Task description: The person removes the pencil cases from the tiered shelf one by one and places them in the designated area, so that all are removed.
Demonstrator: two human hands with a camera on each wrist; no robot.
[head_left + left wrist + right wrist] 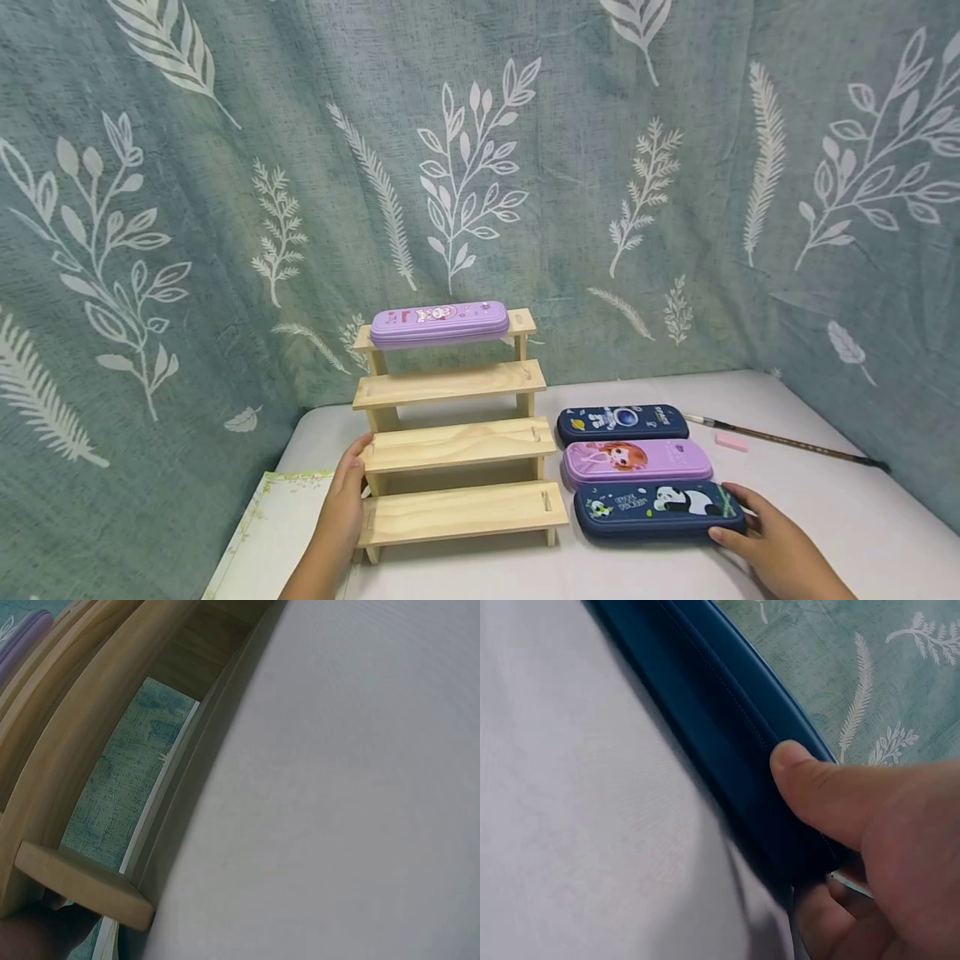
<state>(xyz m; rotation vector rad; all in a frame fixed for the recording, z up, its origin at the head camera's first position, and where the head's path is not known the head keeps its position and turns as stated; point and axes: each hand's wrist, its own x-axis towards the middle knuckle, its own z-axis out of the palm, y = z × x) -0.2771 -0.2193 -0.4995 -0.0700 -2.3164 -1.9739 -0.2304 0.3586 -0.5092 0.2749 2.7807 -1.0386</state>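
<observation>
Thumb pressed to the near, zippered side and fingers bent round the end, a person's right hand grips a navy panda pencil case flat on a pale bench, while the left hand, thumb and fingers partly closed, holds the left edge of a four-step wooden stand near its second-lowest step. The case lies just right of the bottom step, its long axis running left to right, nearly in line with the steps; the right hand has its outer end, and the stand separates it from the left. Behind it sit a pink case and a navy astronaut case, with a pink block and a paintbrush beyond; a lilac case tops the stand before a leaf-print curtain.
</observation>
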